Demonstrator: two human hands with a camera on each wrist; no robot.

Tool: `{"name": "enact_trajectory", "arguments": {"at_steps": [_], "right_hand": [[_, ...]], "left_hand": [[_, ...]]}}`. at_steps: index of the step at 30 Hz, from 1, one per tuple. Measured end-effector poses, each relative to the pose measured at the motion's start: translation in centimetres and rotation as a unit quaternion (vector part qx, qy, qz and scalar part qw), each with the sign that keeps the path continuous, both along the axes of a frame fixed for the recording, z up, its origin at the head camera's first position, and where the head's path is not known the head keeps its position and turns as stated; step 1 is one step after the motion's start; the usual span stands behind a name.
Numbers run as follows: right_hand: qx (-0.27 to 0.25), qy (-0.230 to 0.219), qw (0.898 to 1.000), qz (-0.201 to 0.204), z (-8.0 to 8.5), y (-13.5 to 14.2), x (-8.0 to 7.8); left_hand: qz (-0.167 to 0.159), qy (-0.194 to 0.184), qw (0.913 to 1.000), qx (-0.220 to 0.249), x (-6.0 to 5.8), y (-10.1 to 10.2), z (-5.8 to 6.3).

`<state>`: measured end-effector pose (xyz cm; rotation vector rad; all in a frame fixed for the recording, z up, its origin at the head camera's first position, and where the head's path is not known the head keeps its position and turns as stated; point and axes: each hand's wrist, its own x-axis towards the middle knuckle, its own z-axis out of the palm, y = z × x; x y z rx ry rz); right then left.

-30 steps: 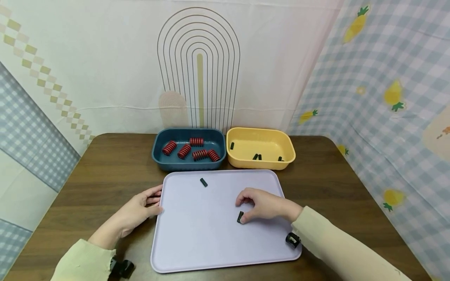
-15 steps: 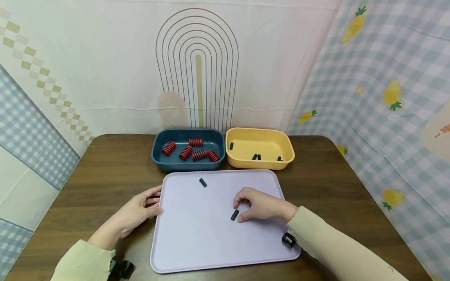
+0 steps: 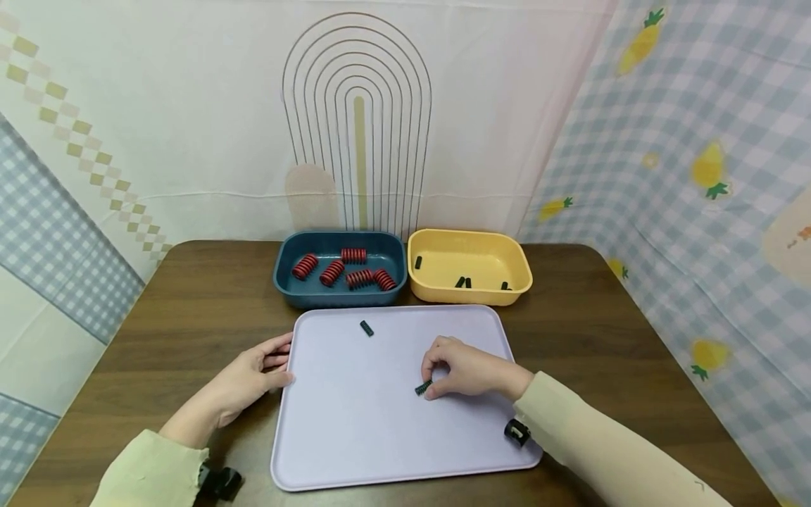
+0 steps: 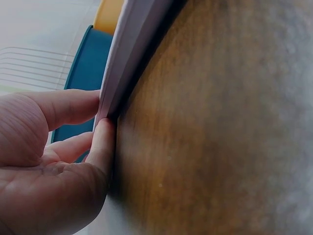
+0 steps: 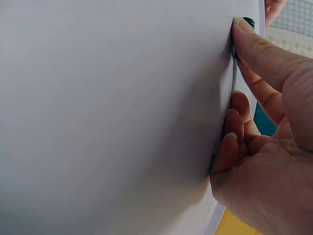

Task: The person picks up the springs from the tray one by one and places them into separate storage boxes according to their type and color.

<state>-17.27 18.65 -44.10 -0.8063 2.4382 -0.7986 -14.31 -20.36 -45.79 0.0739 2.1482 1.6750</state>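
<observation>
On the pale lilac tray [image 3: 355, 443], my right hand [image 3: 472, 367] pinches a small dark green coil spring [image 3: 422, 388] between thumb and index finger. The right wrist view shows the thumb over most of that spring [image 5: 249, 22], with the other fingers curled close to the tray. My left hand [image 3: 250, 380] touches the tray's left edge with fingertips and thumb. In the left wrist view, its fingers [image 4: 73, 105] lie loosely extended against the tray's side wall. A second dark green spring [image 3: 367, 328] lies near the tray's far edge.
Behind the tray stand a blue bin [image 3: 338, 301] with several larger red springs [image 3: 353, 255] and a yellow bin [image 3: 472, 294] with several dark green springs [image 3: 418, 263]. Everything rests on a brown wooden table [image 3: 190, 303], with patterned cloth behind and at the sides.
The dark green spring has shifted slightly left and turned on the tray. My right thumb and index finger came off it, then closed on it again. The left hand has stayed put.
</observation>
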Motion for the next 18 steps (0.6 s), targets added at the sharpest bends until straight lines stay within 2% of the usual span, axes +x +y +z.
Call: {"name": "enact_trajectory", "arguments": {"at_steps": [4,9,14,18], "right_hand": [[-0.002,0.005,1.000,-0.021,0.2,-0.1,-0.3],[-0.012,0.004,0.997,-0.072,0.4,0.1,-0.9],[-0.018,0.041,0.993,-0.108,1.0,0.9,-1.6],[-0.037,0.079,0.987,-0.136,2.3,1.8,-2.3]], "left_hand": [[0.001,0.002,1.0000,0.003,0.0,-0.1,0.0],[0.000,-0.002,1.0000,0.006,0.1,0.0,0.0],[0.001,-0.003,0.9999,0.010,0.1,-0.1,0.1],[0.000,-0.001,1.0000,0.009,0.0,-0.1,0.1]]}}
